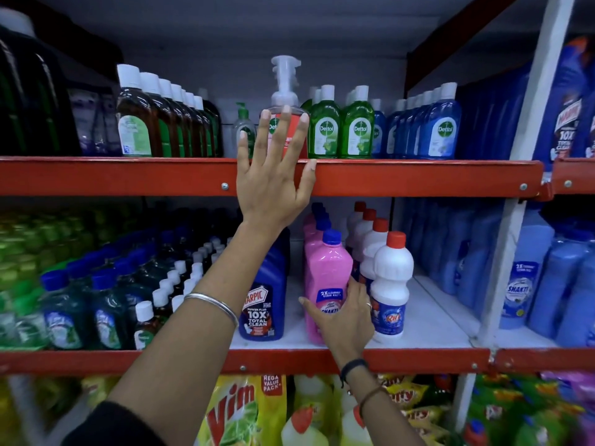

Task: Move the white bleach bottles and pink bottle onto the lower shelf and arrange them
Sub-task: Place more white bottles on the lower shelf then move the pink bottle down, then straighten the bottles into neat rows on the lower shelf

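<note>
Four white bleach bottles (388, 286), red caps, already in file on lower shelf (428, 320), front one's blue label facing us. Pink bottle (326, 278), blue cap, fronts own row just left, beside blue Harpic bottle (265, 300). We judge moving mostly done, only straightening left. Our right hand (343, 317) cupped loosely round pink bottle's base, fingers part-curled. Our left hand (273, 175) spread wide, flat against upper red shelf rail (128, 177), holding nothing.

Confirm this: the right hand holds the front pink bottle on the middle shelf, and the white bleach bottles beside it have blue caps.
One detail is wrong. In the head view the white bleach bottles have red caps, not blue; blue caps sit on the pink ones. The right hand does hold the front pink bottle on the middle shelf.
</note>
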A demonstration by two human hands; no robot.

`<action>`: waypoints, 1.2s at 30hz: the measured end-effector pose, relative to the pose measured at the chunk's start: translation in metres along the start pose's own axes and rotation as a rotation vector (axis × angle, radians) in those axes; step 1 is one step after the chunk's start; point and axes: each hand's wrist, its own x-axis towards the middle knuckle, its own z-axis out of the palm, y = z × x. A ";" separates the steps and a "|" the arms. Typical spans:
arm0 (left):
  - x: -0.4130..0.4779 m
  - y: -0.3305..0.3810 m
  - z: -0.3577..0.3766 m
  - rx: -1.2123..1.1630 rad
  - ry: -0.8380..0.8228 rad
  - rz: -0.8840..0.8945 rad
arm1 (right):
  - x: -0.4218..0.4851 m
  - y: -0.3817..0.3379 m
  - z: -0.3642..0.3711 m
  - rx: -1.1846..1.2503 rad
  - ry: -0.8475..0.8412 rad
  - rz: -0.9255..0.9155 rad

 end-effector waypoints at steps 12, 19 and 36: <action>-0.001 -0.001 0.004 0.010 0.026 0.015 | -0.003 0.004 0.010 -0.110 -0.022 0.001; -0.005 0.008 -0.007 -0.131 0.002 -0.002 | -0.005 0.010 -0.012 -0.057 -0.155 -0.062; -0.145 0.163 0.003 -1.328 -0.601 -0.778 | 0.047 0.085 -0.101 0.843 -0.335 0.425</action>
